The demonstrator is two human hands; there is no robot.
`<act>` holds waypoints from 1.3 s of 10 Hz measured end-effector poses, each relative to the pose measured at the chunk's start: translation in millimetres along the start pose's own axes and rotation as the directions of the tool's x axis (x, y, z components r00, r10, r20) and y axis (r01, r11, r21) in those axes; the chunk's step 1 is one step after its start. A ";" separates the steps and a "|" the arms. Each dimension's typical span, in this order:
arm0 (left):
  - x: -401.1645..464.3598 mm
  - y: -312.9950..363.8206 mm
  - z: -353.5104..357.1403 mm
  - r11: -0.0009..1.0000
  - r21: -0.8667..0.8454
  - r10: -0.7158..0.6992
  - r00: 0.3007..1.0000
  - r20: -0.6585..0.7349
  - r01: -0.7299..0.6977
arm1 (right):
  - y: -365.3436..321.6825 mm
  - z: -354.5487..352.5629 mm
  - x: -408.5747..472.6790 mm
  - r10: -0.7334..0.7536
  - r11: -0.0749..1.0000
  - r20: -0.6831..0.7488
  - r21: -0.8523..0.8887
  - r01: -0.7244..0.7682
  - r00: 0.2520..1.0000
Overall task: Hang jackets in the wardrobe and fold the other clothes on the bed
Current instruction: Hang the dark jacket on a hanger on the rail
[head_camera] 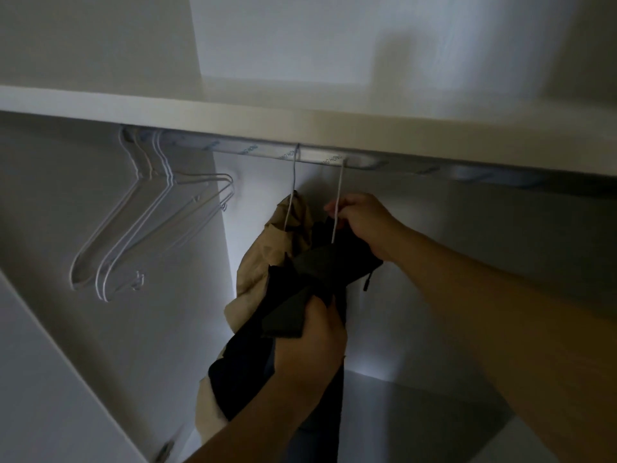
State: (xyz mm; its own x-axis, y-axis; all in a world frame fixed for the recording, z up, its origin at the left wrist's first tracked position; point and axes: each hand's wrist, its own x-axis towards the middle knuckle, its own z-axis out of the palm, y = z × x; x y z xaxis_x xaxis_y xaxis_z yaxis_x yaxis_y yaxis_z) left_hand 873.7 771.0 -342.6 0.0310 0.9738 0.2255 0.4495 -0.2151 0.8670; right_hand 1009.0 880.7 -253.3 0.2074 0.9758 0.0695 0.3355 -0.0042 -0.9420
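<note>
Black fabric jacket (310, 272) hung from the wardrobe rail (334, 158), beside the tan one; right hand (362, 222) pinched its white wire hanger (336, 208) above, left hand (312, 342) clutched cloth directly below (axis vertical).

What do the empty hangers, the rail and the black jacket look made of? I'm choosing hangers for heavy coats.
Empty hangers: thin white-coated wire, judging by the slim bent outlines; some look like flat plastic. Rail: looks like smooth metal, still in printed protective film. Black jacket: soft matte fabric, creasing where the left hand grips it; the weave is too dark to tell.
</note>
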 end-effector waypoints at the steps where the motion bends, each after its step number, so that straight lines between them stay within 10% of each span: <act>1: 12.6 -2.3 -12.8 0.996 0.006 0.094 0.993 -0.076 -0.094 | -10.2 11.1 6.2 -0.072 0.997 0.022 0.036 0.072 0.997; 3: 47.9 13.5 -2.5 0.999 0.023 0.045 0.999 0.002 -0.045 | -17.2 10.2 35.6 -0.101 0.992 -0.076 -0.080 0.094 0.992; 5: 77.0 9.7 6.1 0.919 0.393 -0.168 0.933 0.318 0.031 | 14.9 4.1 31.1 -0.038 0.926 -0.109 -0.377 -0.006 0.993; 7: 57.6 17.4 -8.4 0.957 0.278 -0.212 0.849 0.485 0.080 | 24.2 -3.1 -45.0 0.073 0.967 -0.267 -0.217 -0.133 0.961; 9: 14.6 22.7 -40.0 0.852 0.440 0.148 0.937 0.316 -0.283 | -0.5 -32.5 -152.6 0.175 0.953 -0.257 -0.200 -0.229 0.951; 11: -39.8 17.6 -47.2 0.482 0.403 0.604 0.629 0.489 -0.778 | 5.4 -44.2 -271.0 0.246 0.882 -0.354 -0.304 -0.360 0.902; 13: -49.3 54.5 -38.1 0.281 0.169 0.700 0.322 0.637 -0.945 | -12.0 -20.8 -344.4 0.321 0.785 -0.537 -0.310 -0.536 0.780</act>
State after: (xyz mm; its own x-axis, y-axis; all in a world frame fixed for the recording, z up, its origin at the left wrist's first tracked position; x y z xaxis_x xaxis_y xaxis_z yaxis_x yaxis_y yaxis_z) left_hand 862.7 708.4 -289.6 0.8933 0.2106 0.3970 0.2480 -0.9677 -0.0446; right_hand 952.7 540.2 -259.0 0.7629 0.6425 -0.0720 0.4367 -0.5943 -0.6754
